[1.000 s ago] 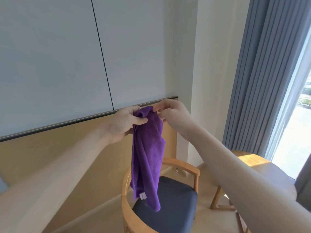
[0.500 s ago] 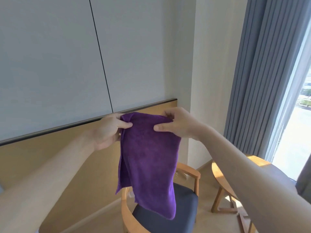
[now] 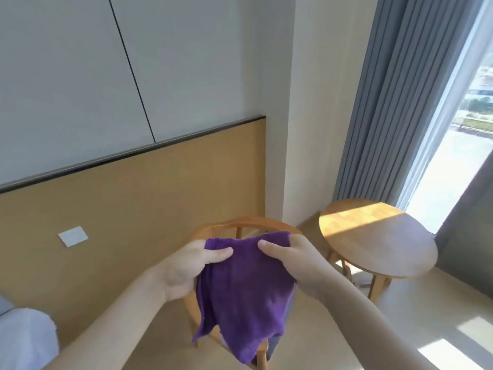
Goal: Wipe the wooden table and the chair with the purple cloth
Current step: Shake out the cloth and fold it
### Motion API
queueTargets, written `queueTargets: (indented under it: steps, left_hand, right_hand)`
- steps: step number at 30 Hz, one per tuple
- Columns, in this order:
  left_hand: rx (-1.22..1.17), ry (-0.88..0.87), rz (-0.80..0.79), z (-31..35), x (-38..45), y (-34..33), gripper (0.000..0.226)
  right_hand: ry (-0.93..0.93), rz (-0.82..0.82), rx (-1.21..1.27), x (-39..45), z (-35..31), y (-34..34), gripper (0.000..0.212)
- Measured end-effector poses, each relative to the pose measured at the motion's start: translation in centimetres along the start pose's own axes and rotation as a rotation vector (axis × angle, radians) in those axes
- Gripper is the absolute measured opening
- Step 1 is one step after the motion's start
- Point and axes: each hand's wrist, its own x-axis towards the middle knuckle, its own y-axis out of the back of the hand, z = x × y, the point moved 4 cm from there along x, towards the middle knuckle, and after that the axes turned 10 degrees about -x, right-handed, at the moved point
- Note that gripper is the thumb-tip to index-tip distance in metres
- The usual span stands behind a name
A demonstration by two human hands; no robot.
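Both hands are up front: the left hand (image 3: 184, 271) and right hand (image 3: 296, 263) each pinch a top corner of the soft purple cloth (image 3: 245, 295), thumb on the near face, so it hangs in the air over the curved wooden chair (image 3: 248, 222). The round wooden desk (image 3: 378, 236) waits to the right, untouched. My call: fold the cloth into a flat pad first, keep each grip firm, then wipe in overlapping passes.

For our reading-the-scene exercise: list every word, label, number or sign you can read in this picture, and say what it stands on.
None can be read.
purple cloth: no lettering or tag in view.
white wall plate: blank.
wooden table, chair, curtain: no markings.
Outdoor view through the window: too blurred to read.
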Motion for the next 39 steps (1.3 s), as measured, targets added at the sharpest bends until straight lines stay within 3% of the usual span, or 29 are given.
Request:
queueTargets:
  steps: [2,5,7,9,12,15,19,20,22,25,26,27,29,32,33,35,39]
  left_hand:
    - [-0.075,0.034,-0.019,-0.6,1.4,-0.3,0.029]
    - [-0.23,0.0,-0.107,-1.6,3.3,-1.9,0.032]
    - [-0.031,0.074,-0.156,-4.3,4.0,-3.6,0.029]
    - [0.225,0.123,-0.093,-6.9,5.1,-4.4,0.025]
    - [0.298,0.144,-0.029,-8.4,7.1,-6.4,0.018]
    - [0.298,0.155,-0.048,-8.1,8.8,-10.5,0.023]
    - [0.36,0.128,-0.127,-6.3,10.6,-17.2,0.045]
    - [0.38,0.12,-0.155,-6.0,11.1,-19.1,0.053]
    - [0.415,0.1,-0.2,-5.5,12.1,-23.3,0.073]
    - [0.486,0.073,-0.234,-5.0,13.5,-30.7,0.128]
    - [0.537,0.057,-0.277,-4.8,13.6,-33.4,0.134]
    - [0.606,0.028,-0.337,-4.6,13.7,-36.3,0.127]
    - [0.796,-0.115,-0.443,-4.0,13.7,-42.0,0.087]
    - [1.076,-0.535,-0.393,-1.1,12.6,-50.1,0.026]
    - [1.095,-0.642,-0.4,0.4,11.9,-52.7,0.019]
    - [0.996,-0.675,-0.535,3.7,10.5,-57.6,0.011]
    - [0.488,-0.656,-0.84,9.4,8.1,-66.0,0.034]
  right_hand:
    - [-0.089,0.059,0.118,0.4,0.8,1.1,0.02]
    - [-0.051,0.093,0.205,0.4,1.7,3.5,0.031]
    - [-0.137,0.031,0.067,-0.8,4.7,3.8,0.04]
    - [-0.28,0.007,-0.061,-2.4,9.1,3.5,0.032]
    - [-0.399,0.213,-0.078,-4.0,12.6,4.9,0.019]
    - [-0.416,0.373,-0.039,-5.7,12.8,8.5,0.051]
    - [-0.329,0.348,-0.131,-9.4,13.1,14.0,0.117]
    - [-0.309,0.341,-0.205,-10.4,13.3,15.5,0.125]
    - [-0.283,0.376,-0.417,-12.4,13.9,18.9,0.118]
    - [-0.223,0.55,-0.714,-15.7,14.5,24.7,0.062]
    - [-0.203,0.609,-0.754,-17.0,14.5,26.7,0.044]
    - [-0.182,0.666,-0.785,-18.4,14.4,28.8,0.029]
    - [-0.147,0.77,-0.838,-21.5,13.8,33.2,0.009]
    - [-0.096,0.885,-0.738,-27.3,12.1,40.4,0.01]
    - [-0.096,0.921,-0.685,-29.5,11.3,42.8,0.011]
    - [-0.084,0.984,-0.563,-33.8,9.7,47.1,0.011]
    - [0.179,1.131,-0.126,-42.6,6.6,53.1,0.035]
